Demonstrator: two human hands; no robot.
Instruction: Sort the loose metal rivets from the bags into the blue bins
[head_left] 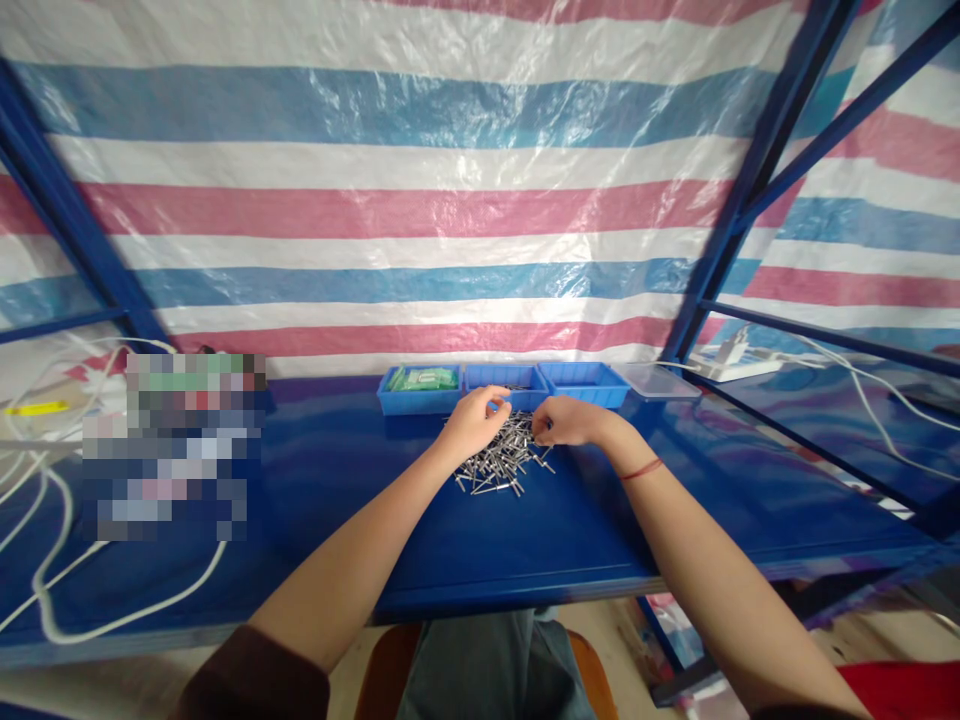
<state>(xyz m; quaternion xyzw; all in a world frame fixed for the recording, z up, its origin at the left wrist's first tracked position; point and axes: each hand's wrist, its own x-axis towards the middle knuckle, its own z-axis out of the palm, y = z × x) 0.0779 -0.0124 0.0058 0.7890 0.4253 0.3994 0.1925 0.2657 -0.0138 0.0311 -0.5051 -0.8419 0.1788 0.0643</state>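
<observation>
A loose pile of silver metal pins, which look like blind rivets (pixel 499 462), lies on the blue table (pixel 330 500). My left hand (pixel 477 420) is over the pile's left side, fingers curled toward the thumb; whatever it may hold is too small to make out. At the right edge of the pile, my right hand (pixel 570 420) points down with its fingers pinched together, and their tips are partly hidden. Just behind both hands stands a blue bin with three compartments (pixel 420 403). Its middle compartment has some small metal pieces; green packets (pixel 422 379) lie in the left one.
A clear plastic lid (pixel 656 380) lies right of the bin. White cables (pixel 135 635) loop across the table's left side beside a blurred-out patch. Blue frame posts (pixel 750 190) rise at both sides, and a power strip (pixel 739 360) is at far right.
</observation>
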